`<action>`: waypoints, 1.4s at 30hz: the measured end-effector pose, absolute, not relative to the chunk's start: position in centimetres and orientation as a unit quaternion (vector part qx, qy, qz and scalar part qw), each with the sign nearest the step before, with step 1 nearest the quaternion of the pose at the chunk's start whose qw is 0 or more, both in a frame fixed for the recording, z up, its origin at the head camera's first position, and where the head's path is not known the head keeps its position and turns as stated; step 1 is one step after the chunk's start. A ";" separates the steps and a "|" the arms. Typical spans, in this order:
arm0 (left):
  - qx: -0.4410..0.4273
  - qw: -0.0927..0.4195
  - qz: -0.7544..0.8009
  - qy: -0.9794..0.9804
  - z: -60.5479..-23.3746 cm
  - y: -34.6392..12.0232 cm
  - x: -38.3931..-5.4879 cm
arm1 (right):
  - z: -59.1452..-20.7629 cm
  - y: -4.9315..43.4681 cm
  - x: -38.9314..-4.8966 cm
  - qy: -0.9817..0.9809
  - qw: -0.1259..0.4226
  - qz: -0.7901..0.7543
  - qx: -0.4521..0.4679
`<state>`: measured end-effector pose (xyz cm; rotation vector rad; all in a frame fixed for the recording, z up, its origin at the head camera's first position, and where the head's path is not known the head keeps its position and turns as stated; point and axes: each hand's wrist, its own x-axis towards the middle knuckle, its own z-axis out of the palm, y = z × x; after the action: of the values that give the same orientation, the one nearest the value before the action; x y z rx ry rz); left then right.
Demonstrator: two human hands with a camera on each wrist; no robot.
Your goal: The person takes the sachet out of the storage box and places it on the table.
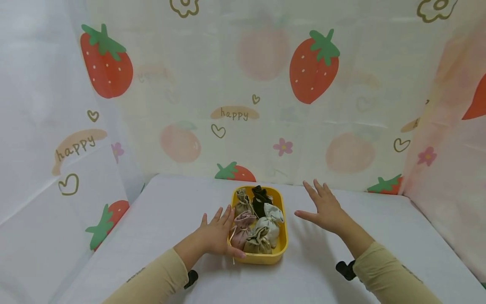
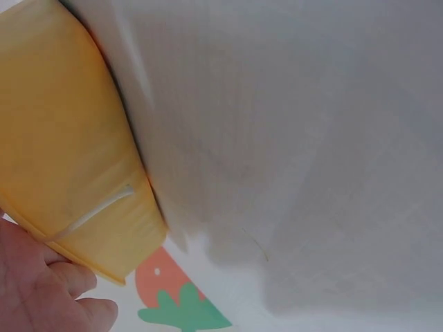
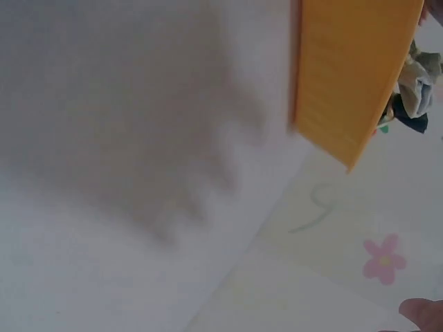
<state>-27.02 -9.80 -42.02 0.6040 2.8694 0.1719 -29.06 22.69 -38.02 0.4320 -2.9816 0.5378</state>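
Note:
A yellow plastic tray (image 1: 262, 258) stands on the white-covered table with several small drawstring pouches in it. A pink pouch (image 1: 240, 238) and an olive pouch (image 1: 259, 242) lie at the near side, a pale grey one (image 1: 271, 226) at the right. Behind them are a black pouch (image 1: 260, 204) and a brownish one (image 1: 243, 204). My left hand (image 1: 214, 237) rests at the tray's left rim, fingers extended along it and thumb over the near corner. To the right, apart from the tray, my right hand (image 1: 327, 211) hovers with fingers spread, holding nothing.
The white tabletop (image 1: 182, 207) extends on both sides of the tray. Strawberry-printed sheeting (image 1: 235, 139) hangs behind and at the sides. A pale cord (image 2: 93, 213) hangs over the tray's outer wall in the left wrist view.

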 end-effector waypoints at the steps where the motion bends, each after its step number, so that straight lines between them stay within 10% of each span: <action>1: 0.204 0.102 0.057 0.972 -42.0 -9.8 -27.0 | -38.1 22.5 -29.1 -0.970 0.036 0.191 0.143; 42: 0.213 0.097 0.069 0.970 -42.4 -9.9 -27.1 | -40.3 17.9 -29.6 -0.887 -0.112 0.431 0.125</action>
<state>-27.11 -9.89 -42.43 0.6292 2.8714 0.2055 -29.56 17.90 -40.32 0.4235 -3.0046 1.4594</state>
